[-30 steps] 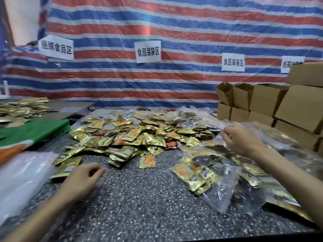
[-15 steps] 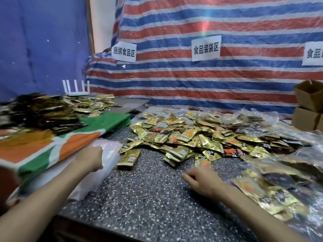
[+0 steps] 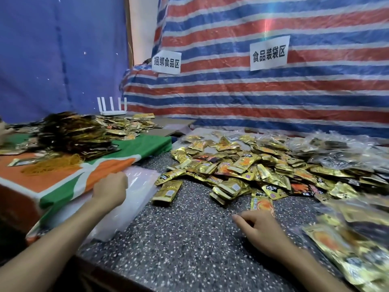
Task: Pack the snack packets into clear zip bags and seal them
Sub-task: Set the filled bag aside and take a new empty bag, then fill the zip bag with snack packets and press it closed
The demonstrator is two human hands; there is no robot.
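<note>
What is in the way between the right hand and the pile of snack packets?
Nothing visible. The right hand is down on or just above the speckled table, an orange packet lies right at its fingers, and the pile of snack packets starts just behind that.

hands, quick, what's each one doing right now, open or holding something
left hand: fingers curled on the stack of clear zip bags; grip hidden, cannot tell
right hand: loosely curled, holds nothing, open
</note>
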